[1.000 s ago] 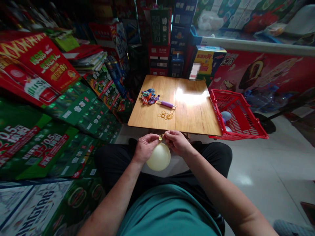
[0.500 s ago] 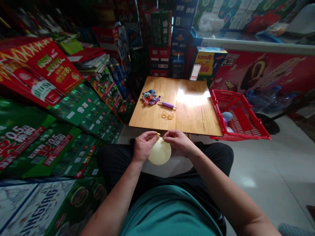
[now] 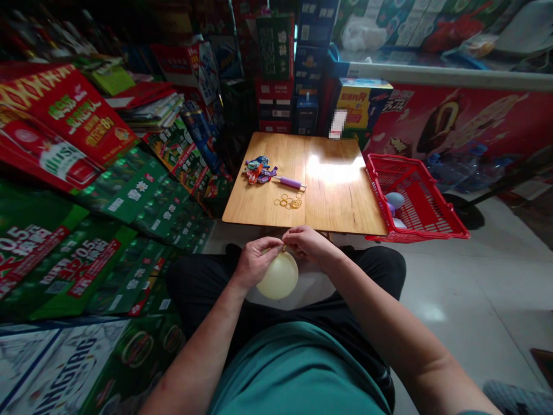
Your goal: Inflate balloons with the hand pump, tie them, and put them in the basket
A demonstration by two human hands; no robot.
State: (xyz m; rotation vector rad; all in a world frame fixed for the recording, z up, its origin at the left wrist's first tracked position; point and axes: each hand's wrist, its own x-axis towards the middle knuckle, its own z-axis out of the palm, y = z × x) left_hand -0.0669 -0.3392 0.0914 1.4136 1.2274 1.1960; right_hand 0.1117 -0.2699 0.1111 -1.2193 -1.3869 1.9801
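The left hand (image 3: 256, 262) and right hand (image 3: 307, 243) are closed in a pinch on the neck of a round, pale cream balloon (image 3: 277, 275), which hangs just below them. Their fingers now hide almost all of the neck, which showed more clearly moments earlier. Ahead, a light wooden worktop (image 3: 337, 202) holds a heap of deflated multicoloured balloons (image 3: 259, 171), loose tan rubber bands (image 3: 288, 202) and a purple-handled tool (image 3: 290, 183). A red plastic basket (image 3: 425, 190) stands beside it, near stacked cartons (image 3: 276, 86).

Green-and-red cardboard cartons (image 3: 129, 190) are banking the left side; a pale tiled floor (image 3: 475, 300) is reflecting light beside a rectangular wooden bench (image 3: 337, 196).
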